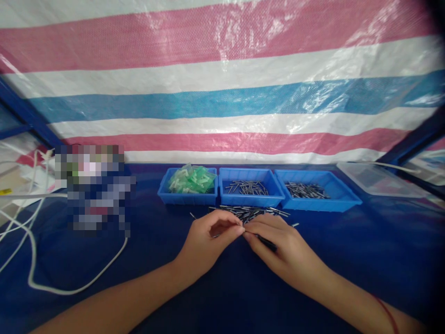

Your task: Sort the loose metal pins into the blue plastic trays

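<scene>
My left hand [207,239] is closed in a pinch, thumb against fingertips, and meets the fingertips of my right hand. Whatever lies in that pinch is too small or hidden to make out. My right hand [283,243] is closed around a slender black rod [267,243], part of which shows between thumb and fingers. Just beyond both hands, a loose pile of thin dark and silvery metal rods [248,213] lies on the blue tabletop [215,301], partly covered by my fingers.
Behind the pile stand three blue bins: the left bin [187,199] with green-and-clear plastic packets [193,178], the middle bin [252,200] and right bin [321,204] with metal rods. A clear plastic lid [382,180] lies right; white cable [62,292] loops left. Striped sheeting [222,102] hangs behind.
</scene>
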A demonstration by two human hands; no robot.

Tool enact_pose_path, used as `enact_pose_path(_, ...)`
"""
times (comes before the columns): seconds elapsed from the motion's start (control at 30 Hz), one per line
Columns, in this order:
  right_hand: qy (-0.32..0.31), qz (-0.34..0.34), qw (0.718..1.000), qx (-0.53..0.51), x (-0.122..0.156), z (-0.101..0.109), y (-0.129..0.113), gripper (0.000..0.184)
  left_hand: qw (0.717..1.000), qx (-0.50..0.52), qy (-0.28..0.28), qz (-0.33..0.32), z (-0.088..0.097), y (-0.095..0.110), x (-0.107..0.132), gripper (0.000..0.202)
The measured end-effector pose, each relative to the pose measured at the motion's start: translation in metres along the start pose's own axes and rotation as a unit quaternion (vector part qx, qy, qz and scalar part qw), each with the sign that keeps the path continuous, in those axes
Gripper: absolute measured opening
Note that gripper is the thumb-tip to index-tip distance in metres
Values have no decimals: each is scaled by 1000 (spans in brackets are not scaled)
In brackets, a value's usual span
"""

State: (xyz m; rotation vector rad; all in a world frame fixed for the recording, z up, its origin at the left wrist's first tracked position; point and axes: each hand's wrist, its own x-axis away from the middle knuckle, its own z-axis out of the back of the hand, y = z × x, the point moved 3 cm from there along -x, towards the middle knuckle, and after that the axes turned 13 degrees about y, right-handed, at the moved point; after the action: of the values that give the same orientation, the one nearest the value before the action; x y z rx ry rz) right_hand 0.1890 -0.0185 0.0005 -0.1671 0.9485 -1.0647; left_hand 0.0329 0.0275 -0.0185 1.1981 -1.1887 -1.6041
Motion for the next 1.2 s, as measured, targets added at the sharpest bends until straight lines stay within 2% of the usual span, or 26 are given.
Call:
enact_pose_path(0.4, 20, -19, 999, -32, 0, 0, 0, 14, 994, -80, -31, -64, 2, 8, 2, 12)
enact_pose_path(0.63, 66, -46, 995, -67, -2, 3, 5, 9, 981, -131, -7, -145, 4, 15, -1, 8)
enact_pose_path(0.83, 94, -7, 992, -80, -6, 13, 3, 6, 964, -191, -18, -186, 4, 16, -2, 9)
enact_pose_path(0.93, 120, 12, 992, -24, -13, 27, 7, 8, 930, -283, -33, -233, 5, 18, -2, 24)
enact_pose_path(1.0, 166, 12, 985, 41, -19, 43, 16, 10, 888, -368, -57, -269, 5, 22, -2, 36)
enact_pose_path(1.07, 224, -4, 967, 122, -24, 61, 31, 10, 842, -451, -93, -280, 6, 27, -2, 40)
enact_pose_path(1.13, 250, -30, 944, 214, -27, 76, 50, 11, 806, -522, -113, -254, 11, 31, -2, 44)
enact_pose_path(1.2, 224, -51, 922, 312, -28, 83, 68, 11, 786, -571, -121, -204, 19, 35, -3, 52)
